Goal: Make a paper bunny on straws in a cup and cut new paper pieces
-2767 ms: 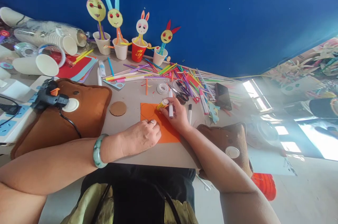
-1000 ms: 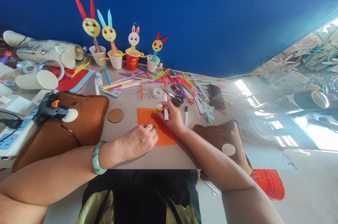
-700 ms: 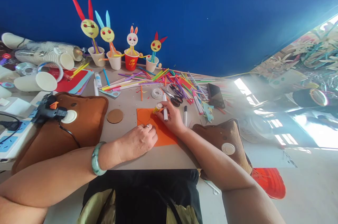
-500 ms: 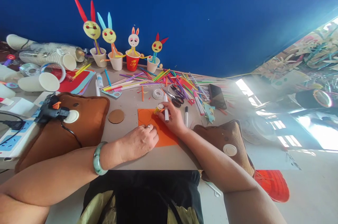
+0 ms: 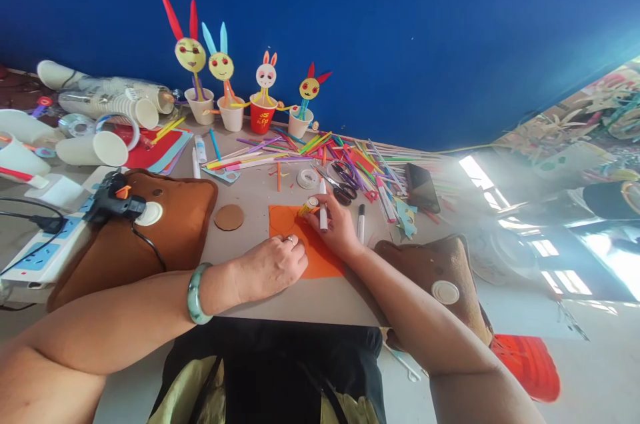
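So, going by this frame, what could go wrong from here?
The right hand holds a slim white marker alongside a small yellow cylinder; with both in one grip, either might slip onto the rectangular orange paper sheet.

The left hand lies over part of that sheet, so shifting it could drag the paper.

The thin black cord crossing the flat brown cushion runs close to the left forearm, which may snag it.
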Motion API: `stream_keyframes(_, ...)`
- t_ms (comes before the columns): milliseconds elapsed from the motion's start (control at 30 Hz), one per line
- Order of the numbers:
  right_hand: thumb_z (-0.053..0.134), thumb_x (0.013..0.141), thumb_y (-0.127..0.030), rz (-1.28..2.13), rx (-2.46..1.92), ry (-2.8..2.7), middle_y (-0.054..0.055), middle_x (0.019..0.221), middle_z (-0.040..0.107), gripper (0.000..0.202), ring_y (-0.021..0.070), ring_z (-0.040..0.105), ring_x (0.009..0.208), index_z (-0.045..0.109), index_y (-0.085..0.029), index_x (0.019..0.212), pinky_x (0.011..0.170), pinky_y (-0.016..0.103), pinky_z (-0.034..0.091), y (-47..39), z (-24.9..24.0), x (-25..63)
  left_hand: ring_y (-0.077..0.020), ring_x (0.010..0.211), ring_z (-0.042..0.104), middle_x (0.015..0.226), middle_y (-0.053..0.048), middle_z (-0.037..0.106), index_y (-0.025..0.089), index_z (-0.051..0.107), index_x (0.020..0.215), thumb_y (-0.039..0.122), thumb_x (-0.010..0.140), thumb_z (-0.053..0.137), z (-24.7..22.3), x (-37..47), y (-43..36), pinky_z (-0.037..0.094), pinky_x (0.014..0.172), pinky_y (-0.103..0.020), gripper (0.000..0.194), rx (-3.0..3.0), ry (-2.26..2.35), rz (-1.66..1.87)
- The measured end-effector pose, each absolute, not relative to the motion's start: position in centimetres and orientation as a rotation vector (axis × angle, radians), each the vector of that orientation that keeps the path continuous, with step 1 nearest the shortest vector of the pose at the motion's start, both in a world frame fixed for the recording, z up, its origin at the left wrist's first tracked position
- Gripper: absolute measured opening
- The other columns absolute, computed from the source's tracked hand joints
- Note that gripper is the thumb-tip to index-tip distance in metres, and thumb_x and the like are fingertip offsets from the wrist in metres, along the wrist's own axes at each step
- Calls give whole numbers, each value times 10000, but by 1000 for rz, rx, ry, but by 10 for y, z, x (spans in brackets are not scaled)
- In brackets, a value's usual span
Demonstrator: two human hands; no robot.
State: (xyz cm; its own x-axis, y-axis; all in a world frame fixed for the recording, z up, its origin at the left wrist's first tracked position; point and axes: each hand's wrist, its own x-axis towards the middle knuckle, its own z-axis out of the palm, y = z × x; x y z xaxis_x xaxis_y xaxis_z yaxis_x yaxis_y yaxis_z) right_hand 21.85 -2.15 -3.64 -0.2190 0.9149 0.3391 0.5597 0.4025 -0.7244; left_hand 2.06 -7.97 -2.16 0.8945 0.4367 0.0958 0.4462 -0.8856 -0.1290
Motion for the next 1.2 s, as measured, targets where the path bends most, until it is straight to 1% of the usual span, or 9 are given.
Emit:
stream_keyframes(167,633,847,-338,596,-1270,-1889,4,786,644,226,129,557,629,591,-210,1029,567,224,480,-20,-37,218,-246,844,585,925,-138,621,130,606,961,42,899,446,-23,20,-79,490,626,-352,194,-2918,-678,-97)
stream_keyframes(367,643,847,-366,604,-1236,-1889,-15,726,609,243,116,520,577,588,-203,1019,571,227,455,-19,-40,217,-247,867,585,952,-133,633,131,619,951,72,906,500,-26,21,-78,510,668,-358,140,-2913,-653,-131)
stream_keyframes(533,647,839,-341,594,-1210,-1901,-19,740,618,247,106,506,573,582,-195,1027,578,223,431,-19,-39,218,-235,866,579,985,-124,641,141,631,957,58,896,508,-25,20,-78,515,670,-351,161,-2889,-679,-159)
stream_keyframes(700,621,827,-320,639,-1215,-1916,-29,700,595,257,110,504,568,573,-190,1043,576,222,427,-19,-39,218,-232,874,581,983,-118,643,143,631,955,25,882,493,-25,19,-79,517,677,-347,196,-2881,-690,-141)
stream_keyframes(800,629,816,-325,626,-1217,-1918,-18,729,609,262,108,508,580,574,-188,1032,581,222,431,-20,-38,218,-236,861,580,949,-109,631,146,627,938,16,880,479,-23,19,-78,518,666,-354,205,-2894,-692,-132)
stream_keyframes(933,616,831,-324,585,-1211,-1869,-19,726,597,248,109,506,580,578,-194,1038,554,216,428,-21,-36,218,-239,864,584,938,-108,628,146,624,928,27,887,475,-20,20,-77,529,686,-363,195,-2923,-694,-148)
stream_keyframes(1033,616,838,-311,515,-1226,-1810,-1,782,626,245,116,533,591,577,-204,1055,545,223,435,-24,-33,219,-248,881,599,944,-120,634,136,627,938,37,895,474,-20,21,-75,534,689,-369,187,-2960,-684,-114)
stream_keyframes(1133,622,839,-289,427,-1237,-1880,15,827,667,246,129,566,615,586,-211,1070,589,244,460,-25,-28,218,-251,877,615,969,-145,646,119,635,963,30,892,469,-22,21,-73,534,672,-370,201,-2990,-653,-94)
stream_keyframes(1200,612,848,-268,374,-1233,-2015,27,864,692,247,140,590,651,603,-213,1089,635,255,473,-24,-25,216,-244,860,628,943,-146,655,112,643,956,16,886,467,-20,21,-72,535,670,-364,212,-3012,-650,-103)
